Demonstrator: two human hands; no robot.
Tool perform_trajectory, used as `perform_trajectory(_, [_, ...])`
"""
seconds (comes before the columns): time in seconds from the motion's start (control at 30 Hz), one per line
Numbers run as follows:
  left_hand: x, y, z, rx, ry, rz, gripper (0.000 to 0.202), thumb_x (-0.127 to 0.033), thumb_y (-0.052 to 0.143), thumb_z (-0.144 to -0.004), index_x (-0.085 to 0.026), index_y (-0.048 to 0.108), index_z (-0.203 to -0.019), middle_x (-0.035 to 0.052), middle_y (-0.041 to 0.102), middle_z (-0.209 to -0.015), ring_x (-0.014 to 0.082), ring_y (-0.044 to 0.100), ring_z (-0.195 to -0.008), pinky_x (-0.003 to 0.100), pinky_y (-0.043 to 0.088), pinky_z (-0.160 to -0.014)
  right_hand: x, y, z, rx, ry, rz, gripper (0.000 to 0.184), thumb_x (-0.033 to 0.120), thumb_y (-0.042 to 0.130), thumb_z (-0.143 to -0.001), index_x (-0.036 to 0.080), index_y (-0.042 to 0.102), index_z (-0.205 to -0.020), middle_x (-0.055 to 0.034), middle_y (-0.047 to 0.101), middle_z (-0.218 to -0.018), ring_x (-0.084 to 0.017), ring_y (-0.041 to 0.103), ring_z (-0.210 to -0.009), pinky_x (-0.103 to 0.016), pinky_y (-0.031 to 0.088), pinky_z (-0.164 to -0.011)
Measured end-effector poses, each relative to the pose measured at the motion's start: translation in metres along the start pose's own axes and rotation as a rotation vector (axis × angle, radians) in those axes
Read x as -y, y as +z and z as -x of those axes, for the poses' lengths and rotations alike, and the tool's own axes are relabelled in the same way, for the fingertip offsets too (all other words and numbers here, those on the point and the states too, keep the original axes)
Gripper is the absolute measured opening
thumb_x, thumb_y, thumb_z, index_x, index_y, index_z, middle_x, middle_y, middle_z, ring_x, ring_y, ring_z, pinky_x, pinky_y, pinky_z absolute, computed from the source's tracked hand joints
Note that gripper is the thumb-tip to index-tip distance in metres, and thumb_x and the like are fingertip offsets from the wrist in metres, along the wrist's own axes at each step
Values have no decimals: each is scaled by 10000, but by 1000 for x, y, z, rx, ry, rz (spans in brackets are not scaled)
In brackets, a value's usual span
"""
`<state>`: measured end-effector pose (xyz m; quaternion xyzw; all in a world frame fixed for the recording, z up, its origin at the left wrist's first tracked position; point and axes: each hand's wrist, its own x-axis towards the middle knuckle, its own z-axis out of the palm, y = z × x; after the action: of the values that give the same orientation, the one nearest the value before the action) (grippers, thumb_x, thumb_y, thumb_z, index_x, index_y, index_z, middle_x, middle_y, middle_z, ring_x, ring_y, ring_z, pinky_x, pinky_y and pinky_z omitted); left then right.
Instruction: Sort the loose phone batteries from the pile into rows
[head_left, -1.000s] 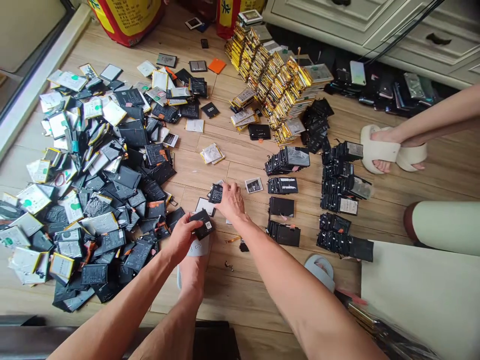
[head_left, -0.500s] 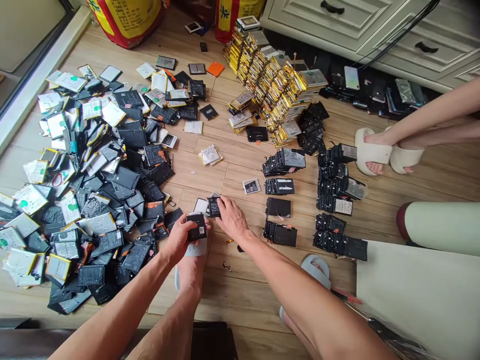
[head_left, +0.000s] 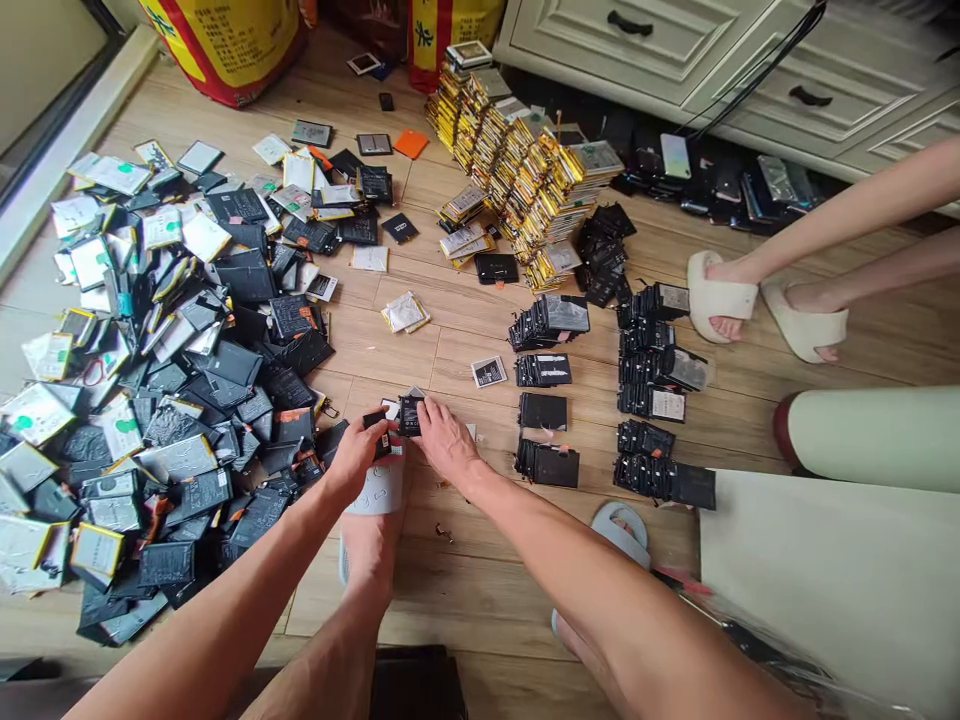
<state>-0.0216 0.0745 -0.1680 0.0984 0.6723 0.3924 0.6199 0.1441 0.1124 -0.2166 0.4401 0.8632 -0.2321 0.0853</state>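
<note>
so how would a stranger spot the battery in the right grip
Just right of the big loose heap is a light grey slipper. Just above it in the view, the right grip pinches the battery. Pale print marks its dark face, while its neighbour in the left grip shows a small white patch.

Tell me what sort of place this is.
Probably a room in a home, its floor used as workspace: panelled drawers, open sandals on someone's feet, and batteries heaped and stacked.
</note>
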Motion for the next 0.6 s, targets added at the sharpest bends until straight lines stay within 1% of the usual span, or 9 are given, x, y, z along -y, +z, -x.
perform_trajectory(0.07, [-6, 1, -5, 11, 70, -41, 512, -324, 724, -816, -161, 648, -1295, 135, 716, -1171, 179, 694, -753, 285, 598, -565, 1, 0, 0, -1, 4, 1, 619, 308, 560, -1023, 7, 415, -1544, -282, 412, -1598, -361, 488, -1392, -477, 496, -1120])
perform_trajectory(0.13, [-11, 2, -9, 48, 102, -58, 514, -333, 724, -825, -167, 647, -1305, 147, 704, -1251, 175, 691, -749, 281, 596, -546, 3, 2, 0, -16, 1, -15, 608, 307, 533, -1033, 7, 412, -1548, -287, 407, -1599, -359, 487, -1396, -482, 495, -1123])
perform_trajectory(0.2, [-14, 4, -13, 67, 78, -52, 481, -339, 725, -829, -160, 663, -1271, 156, 699, -1282, 170, 685, -727, 286, 598, -533, 3, 4, 1, -27, 5, -33, 602, 306, 524, -1034, 16, 415, -1550, -289, 409, -1597, -356, 491, -1395, -489, 501, -1117])
perform_trajectory(0.3, [-12, 9, -16, 15, 62, -25, 391, -349, 725, -832, -149, 710, -1167, 153, 709, -1266, 154, 662, -695, 276, 596, -526, 3, 7, 2, -30, 13, -29, 592, 289, 503, -1038, 10, 415, -1552, -289, 404, -1602, -359, 482, -1420, -489, 490, -1135])
perform_trajectory(0.43, [-6, 12, -15, -35, 63, 25, 335, -351, 687, -856, -158, 728, -1127, 127, 713, -1275, 150, 657, -710, 289, 616, -550, 0, 11, 3, -34, -21, -48, 589, 290, 482, -1046, -15, 420, -1546, -297, 368, -1621, -370, 424, -1488, -473, 451, -1181])
perform_trajectory(0.6, [-6, 10, -17, -53, -5, 155, 277, -277, 678, -842, -135, 719, -1076, 132, 729, -1232, 157, 668, -639, 339, 625, -522, -7, 12, 1, -42, -38, -94, 577, 288, 530, -1024, 50, 454, -1544, -261, 417, -1606, -356, 438, -1491, -497, 455, -1184])
